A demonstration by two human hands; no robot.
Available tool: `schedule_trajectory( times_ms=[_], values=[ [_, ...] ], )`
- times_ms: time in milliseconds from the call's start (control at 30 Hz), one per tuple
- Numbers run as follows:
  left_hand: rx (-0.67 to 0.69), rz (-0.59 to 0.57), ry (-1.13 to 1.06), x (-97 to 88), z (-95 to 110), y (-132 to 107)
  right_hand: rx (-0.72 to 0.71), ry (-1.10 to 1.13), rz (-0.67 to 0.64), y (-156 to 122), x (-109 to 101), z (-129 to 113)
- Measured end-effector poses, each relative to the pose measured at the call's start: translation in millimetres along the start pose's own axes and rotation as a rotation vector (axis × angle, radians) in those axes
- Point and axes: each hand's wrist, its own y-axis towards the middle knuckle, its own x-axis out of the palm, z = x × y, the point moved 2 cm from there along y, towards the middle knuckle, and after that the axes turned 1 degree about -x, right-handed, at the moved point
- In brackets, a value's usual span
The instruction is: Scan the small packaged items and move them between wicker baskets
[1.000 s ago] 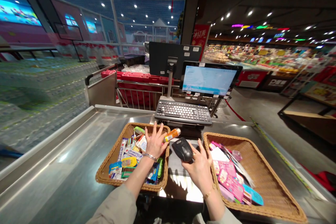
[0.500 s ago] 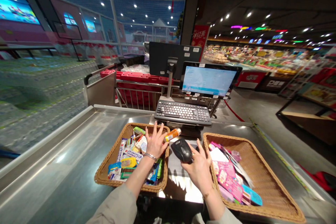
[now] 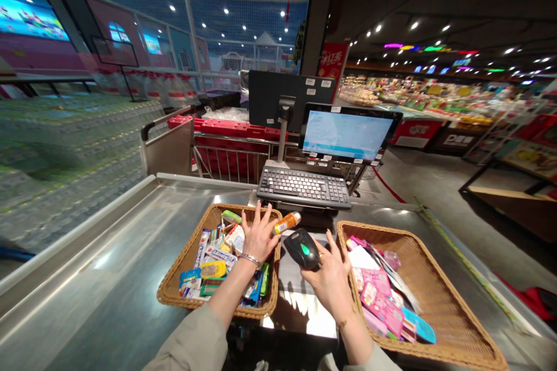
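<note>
While the fingers of the left hand (image 3: 256,240) spread over the left basket (image 3: 435,278), the orange tube (image 3: 288,222) appears held at its thumb side, tilted out past that basket's edge. The right hand (image 3: 331,279) is curled around the scanner (image 3: 300,248), whose green light shows; it sits just beside the right basket, between both baskets above the bench (image 3: 113,261). Scanning the tube seems the step in hand. The next move probably calls for keeping a steady hold on the tube and carrying it clear of the scanner.
</note>
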Motion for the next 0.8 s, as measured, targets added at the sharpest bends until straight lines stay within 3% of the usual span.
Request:
schedule_trajectory(
  times_ms=[300, 800],
  values=[
    [-0.001, -0.011, -0.008, -0.3, 5, 3, 0.01, -0.028, 0.019, -2, -2, 9],
    [0.084, -0.002, -0.049, 1.7, 34, 17, 0.175, -0.081, 0.219, -9, -21, 47]
  ],
)
